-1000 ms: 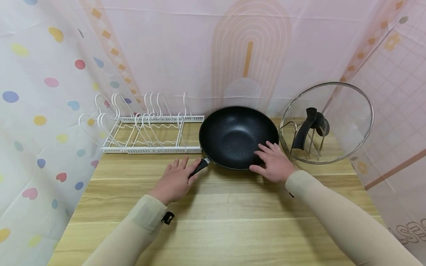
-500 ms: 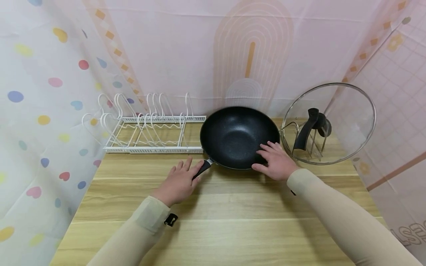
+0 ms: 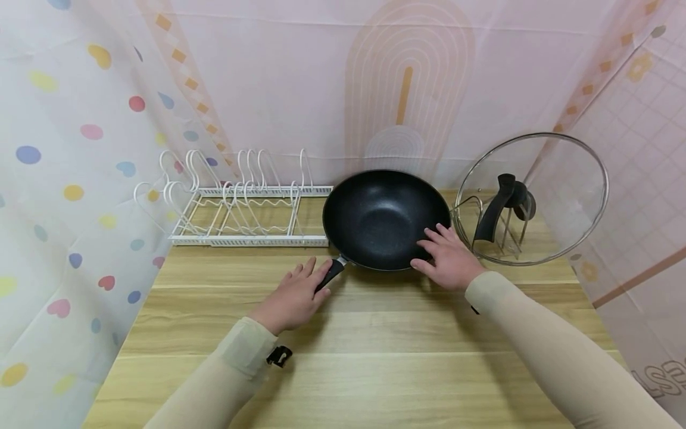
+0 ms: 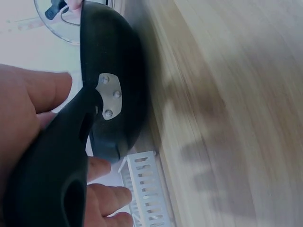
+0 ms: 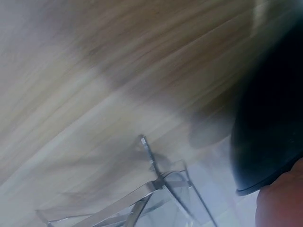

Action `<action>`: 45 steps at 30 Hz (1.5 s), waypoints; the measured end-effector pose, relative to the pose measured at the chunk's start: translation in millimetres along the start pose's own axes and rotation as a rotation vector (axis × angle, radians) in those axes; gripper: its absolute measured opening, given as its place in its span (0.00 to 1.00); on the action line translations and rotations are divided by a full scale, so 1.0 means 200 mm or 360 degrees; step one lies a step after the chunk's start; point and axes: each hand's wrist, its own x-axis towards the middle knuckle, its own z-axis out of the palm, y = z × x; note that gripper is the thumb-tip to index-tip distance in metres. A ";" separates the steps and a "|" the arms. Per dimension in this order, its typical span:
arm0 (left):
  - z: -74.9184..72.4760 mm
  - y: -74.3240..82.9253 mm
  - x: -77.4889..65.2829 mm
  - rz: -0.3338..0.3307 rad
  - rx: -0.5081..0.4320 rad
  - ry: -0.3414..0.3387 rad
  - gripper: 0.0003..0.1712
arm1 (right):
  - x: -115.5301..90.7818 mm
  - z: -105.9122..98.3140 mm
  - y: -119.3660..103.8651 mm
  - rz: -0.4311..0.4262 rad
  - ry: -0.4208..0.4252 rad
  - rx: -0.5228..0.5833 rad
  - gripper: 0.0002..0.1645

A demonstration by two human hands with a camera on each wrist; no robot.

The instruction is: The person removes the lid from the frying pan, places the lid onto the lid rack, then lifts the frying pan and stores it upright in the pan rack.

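Note:
A black wok (image 3: 383, 223) sits at the back middle of the wooden table, its handle pointing toward the front left. My left hand (image 3: 292, 301) rests over the black handle (image 3: 330, 275) with fingers stretched out; in the left wrist view the handle (image 4: 57, 161) runs between the thumb side and the other fingers. At the wok's front right rim lies my right hand (image 3: 449, 262), fingers spread and reaching over the inside. In the right wrist view, the wok's dark side (image 5: 270, 137) shows with part of the hand at its rim.
Left of the wok is a white wire dish rack (image 3: 252, 241) with upright loops. On its right, a glass lid (image 3: 568, 196) with a black handle leans upright in a metal wire stand (image 3: 506, 238). Patterned curtains (image 3: 289, 83) hang behind the table.
The head view has shifted slightly. The wok's handle and my left hand have swung a little to the right; my right hand keeps its place at the rim.

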 end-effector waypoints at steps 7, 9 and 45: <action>-0.01 -0.05 -0.04 0.0084 -0.0045 -0.0034 0.40 | 0.00 0.03 -0.08 -0.0099 0.0021 0.0054 0.38; -0.01 -0.05 -0.04 0.0108 -0.0061 -0.0043 0.40 | 0.01 0.04 -0.10 -0.0085 0.0012 0.0058 0.41; 0.01 0.03 -0.02 0.0076 -0.0123 -0.0099 0.36 | 0.05 0.04 -0.06 -0.0004 0.0023 0.0020 0.48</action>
